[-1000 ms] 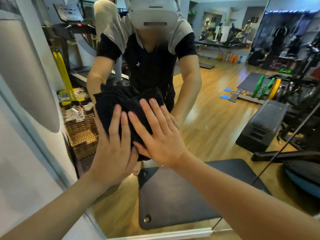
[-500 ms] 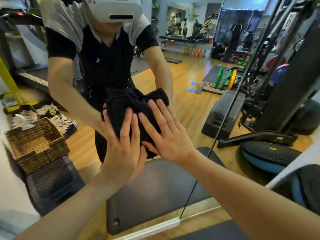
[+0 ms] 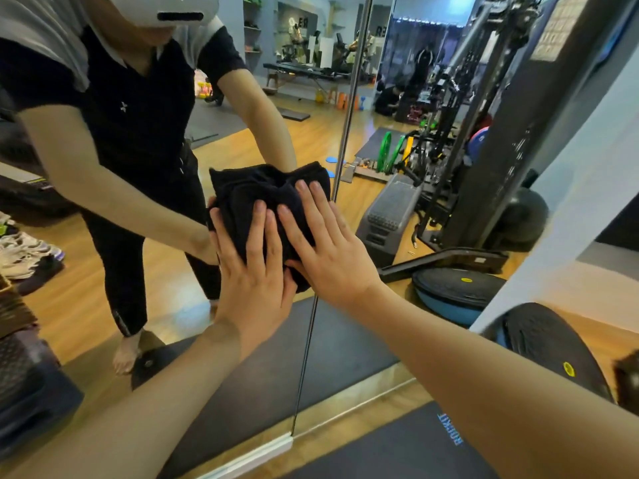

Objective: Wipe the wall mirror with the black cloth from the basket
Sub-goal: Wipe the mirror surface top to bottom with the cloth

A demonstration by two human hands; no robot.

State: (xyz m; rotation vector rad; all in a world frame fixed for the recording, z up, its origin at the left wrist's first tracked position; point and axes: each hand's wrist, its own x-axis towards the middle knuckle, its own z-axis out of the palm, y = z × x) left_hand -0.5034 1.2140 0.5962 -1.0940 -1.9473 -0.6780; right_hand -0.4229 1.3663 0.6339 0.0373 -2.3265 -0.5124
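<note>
Both hands press a bunched black cloth flat against the wall mirror, just left of the vertical seam between two mirror panels and well above the mirror's bottom edge. The left hand lies with straight fingers close together on the cloth's lower left part, and the right hand lies beside it, fingers straight and slightly spread, its thumb tucked under the cloth's lower edge

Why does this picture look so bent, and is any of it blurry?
Head view: the wide-angle lens bows the mirror seam and stretches the forearms at the edges; left hand, right hand and black cloth are sharp; the lower-right corner smears.
</note>
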